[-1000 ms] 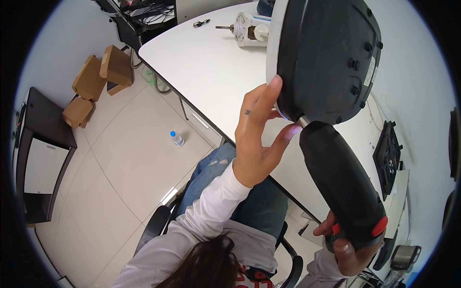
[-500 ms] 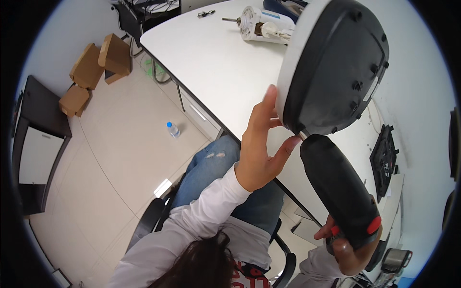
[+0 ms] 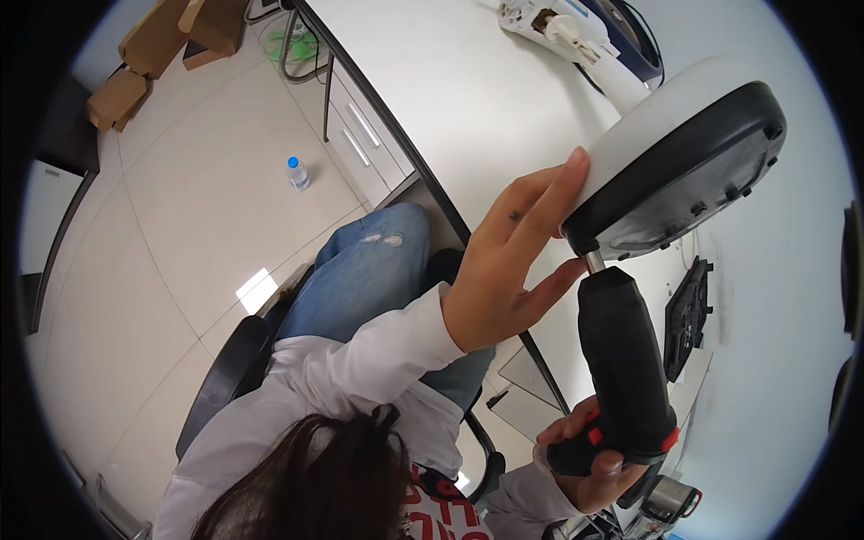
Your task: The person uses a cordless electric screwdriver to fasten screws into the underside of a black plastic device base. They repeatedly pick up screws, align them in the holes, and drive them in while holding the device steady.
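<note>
An electric fan lies on the white table (image 3: 405,54). Its rounded base (image 3: 670,135), white on the side and black underneath, is raised with the underside toward me. My left hand (image 3: 504,256) grips the near edge of this base, index finger along the white side and thumb beside the metal bit. In my right hand (image 3: 598,481) is a black cordless screwdriver (image 3: 621,355) with red parts, held by its handle. The bit points up to the rim of the black underside; the screw itself is hidden. The fan's white motor end (image 3: 562,31) lies farther back.
A black flat case (image 3: 688,315) leans near the wall at the right. A metal pot-like thing (image 3: 668,499) stands at the lower right. On the floor to the left are a water bottle (image 3: 297,174) and several cardboard boxes (image 3: 153,36).
The view has shifted. The base has tipped, so its underside appears narrower and more of its white side shows. Both hands keep their hold, and the screwdriver stands more upright.
</note>
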Motion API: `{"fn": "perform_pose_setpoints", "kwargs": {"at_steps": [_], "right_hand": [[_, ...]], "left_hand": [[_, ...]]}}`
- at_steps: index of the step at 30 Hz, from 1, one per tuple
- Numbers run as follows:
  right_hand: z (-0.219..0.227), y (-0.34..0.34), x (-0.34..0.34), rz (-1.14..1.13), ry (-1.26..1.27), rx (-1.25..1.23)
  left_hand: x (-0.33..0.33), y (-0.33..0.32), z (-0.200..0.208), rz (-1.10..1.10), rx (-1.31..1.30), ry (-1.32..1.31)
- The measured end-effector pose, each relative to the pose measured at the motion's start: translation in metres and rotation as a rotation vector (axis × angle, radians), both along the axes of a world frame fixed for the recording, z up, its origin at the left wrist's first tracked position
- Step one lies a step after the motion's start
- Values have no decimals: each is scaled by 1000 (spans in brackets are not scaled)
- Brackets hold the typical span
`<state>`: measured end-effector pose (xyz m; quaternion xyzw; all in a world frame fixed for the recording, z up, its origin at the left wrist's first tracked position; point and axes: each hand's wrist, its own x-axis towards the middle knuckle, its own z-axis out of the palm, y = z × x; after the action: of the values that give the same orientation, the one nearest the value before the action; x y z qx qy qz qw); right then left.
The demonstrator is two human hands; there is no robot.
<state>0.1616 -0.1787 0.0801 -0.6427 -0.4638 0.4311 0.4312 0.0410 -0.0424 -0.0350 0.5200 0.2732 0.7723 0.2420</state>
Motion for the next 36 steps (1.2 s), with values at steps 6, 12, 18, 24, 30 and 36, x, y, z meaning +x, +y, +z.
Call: {"fn": "perform_pose_setpoints", "kwargs": {"at_steps": [6, 12, 18, 24, 30, 36], "right_hand": [[-11, -2, 5, 112, 27, 226], [-4, 1, 1, 58, 34, 43], [-17, -5, -9, -9, -17, 116], [-22, -10, -5, -63, 66, 66], [-29, -6, -12, -88, 215, 56], [-36, -10, -16, -96, 208, 88]], "left_hand": [[-2, 1, 0, 11, -10, 70], [-2, 1, -3, 33, -42, 92], [2, 0, -2, 56, -56, 76], [4, -1, -6, 83, -59, 77], [4, -2, -7, 99, -67, 86], [2, -2, -5, 71, -50, 70]]}}
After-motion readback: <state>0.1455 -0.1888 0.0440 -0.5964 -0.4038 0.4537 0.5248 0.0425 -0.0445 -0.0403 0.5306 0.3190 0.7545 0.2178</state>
